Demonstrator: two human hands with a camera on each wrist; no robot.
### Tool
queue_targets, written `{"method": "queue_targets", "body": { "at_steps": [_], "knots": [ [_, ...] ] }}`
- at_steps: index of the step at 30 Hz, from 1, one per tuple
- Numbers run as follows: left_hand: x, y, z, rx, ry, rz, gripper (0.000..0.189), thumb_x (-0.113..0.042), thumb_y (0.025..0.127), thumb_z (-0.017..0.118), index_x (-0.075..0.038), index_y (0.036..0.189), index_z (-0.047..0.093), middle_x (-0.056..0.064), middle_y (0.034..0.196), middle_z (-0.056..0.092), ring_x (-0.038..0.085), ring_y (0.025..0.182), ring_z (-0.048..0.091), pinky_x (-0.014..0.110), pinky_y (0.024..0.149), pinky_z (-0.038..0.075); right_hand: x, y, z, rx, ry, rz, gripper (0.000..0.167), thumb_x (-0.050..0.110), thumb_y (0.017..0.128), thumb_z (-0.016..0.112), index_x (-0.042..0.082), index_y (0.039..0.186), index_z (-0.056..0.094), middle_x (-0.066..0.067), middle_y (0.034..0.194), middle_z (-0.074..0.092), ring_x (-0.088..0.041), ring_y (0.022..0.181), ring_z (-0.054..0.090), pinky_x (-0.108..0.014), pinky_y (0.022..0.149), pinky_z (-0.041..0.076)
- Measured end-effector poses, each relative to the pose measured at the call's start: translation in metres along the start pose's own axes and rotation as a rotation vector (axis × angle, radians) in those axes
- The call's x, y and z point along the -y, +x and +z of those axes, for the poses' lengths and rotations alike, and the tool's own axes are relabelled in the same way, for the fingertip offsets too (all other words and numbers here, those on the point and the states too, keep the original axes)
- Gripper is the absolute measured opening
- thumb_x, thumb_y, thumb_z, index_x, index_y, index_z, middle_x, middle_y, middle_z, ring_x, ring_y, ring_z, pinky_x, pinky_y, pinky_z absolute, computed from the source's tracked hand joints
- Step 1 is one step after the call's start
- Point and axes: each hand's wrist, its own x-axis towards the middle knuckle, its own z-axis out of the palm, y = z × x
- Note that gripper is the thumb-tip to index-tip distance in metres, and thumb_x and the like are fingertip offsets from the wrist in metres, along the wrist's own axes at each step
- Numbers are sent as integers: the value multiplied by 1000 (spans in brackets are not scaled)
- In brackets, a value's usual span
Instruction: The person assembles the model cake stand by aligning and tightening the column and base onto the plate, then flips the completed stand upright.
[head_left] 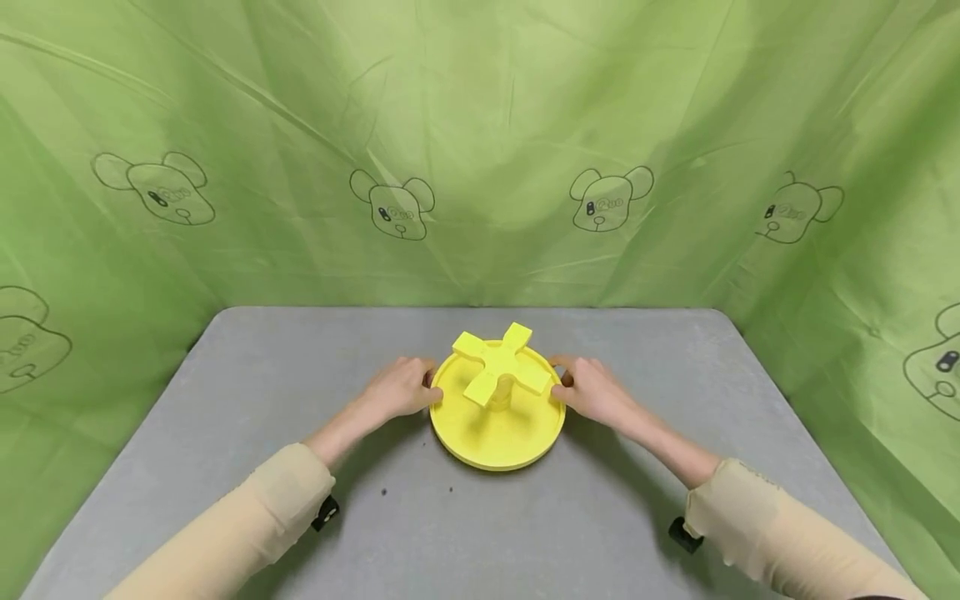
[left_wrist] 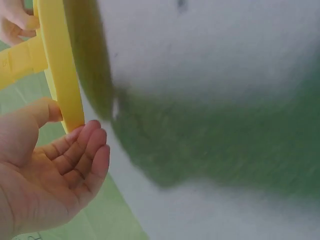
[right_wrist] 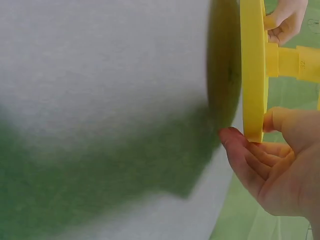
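A yellow round base point(head_left: 525, 433) with a raised rim is in the middle of the head view. From its centre rises a short post point(right_wrist: 287, 62), topped by a flat four-armed cross point(head_left: 498, 362). My left hand point(head_left: 401, 388) pinches the rim on the left, thumb on top and fingers underneath. On the opposite side my right hand point(head_left: 596, 392) holds the rim the same way. Both wrist views show the base edge-on, with a shadow on the table beside its underside; it looks slightly raised. The centre of the underside is hidden.
A grey table point(head_left: 300, 358) lies under the hands, with a few small dark specks near its front. Green cloth point(head_left: 480, 125) printed with bear heads encloses the back and sides. Black devices sit at both wrists.
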Motion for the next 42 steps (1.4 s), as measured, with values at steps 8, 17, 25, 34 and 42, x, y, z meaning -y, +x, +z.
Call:
{"method": "queue_targets", "body": {
  "at_steps": [8, 17, 25, 34, 42],
  "knots": [
    [-5, 8, -16, -61, -69, 38, 10, -11, 86, 65, -9, 79, 58, 3, 67, 60, 13, 56, 53, 23, 49, 39, 10, 4, -18, 21, 218, 39, 55, 3, 94, 59, -3, 148, 50, -27, 100, 76, -26, 65, 77, -42, 62, 65],
    [-13, 14, -33, -38, -378, -1, 10, -3, 97, 56, 4, 103, 59, 16, 86, 69, 18, 59, 72, 42, 64, 65, 8, 13, -40, 20, 469, 56, 58, -4, 93, 55, -4, 151, 45, -26, 99, 69, -21, 69, 76, -43, 68, 66],
    [-12, 21, -46, 49, -633, 4, 42, -10, 105, 55, 6, 143, 47, 19, 100, 64, 19, 70, 73, 40, 70, 66, -1, 17, -50, 64, 657, 58, 61, -2, 96, 59, -3, 154, 40, -15, 102, 53, -23, 77, 72, -44, 76, 66],
    [-8, 25, -48, 91, -801, 14, 52, -15, 108, 52, -10, 157, 35, 18, 112, 54, 26, 89, 68, 42, 77, 66, -9, 19, -57, 79, 791, 75, 63, 3, 97, 66, 6, 155, 40, -14, 110, 52, -22, 86, 71, -46, 82, 65],
    [-7, 27, -53, 57, -841, 57, 50, -13, 108, 52, -15, 155, 36, 17, 114, 52, 32, 102, 66, 46, 79, 65, -11, 20, -62, 45, 837, 22, 62, 0, 97, 67, 13, 152, 40, -17, 116, 56, -24, 90, 73, -53, 84, 63]
  ]
}}
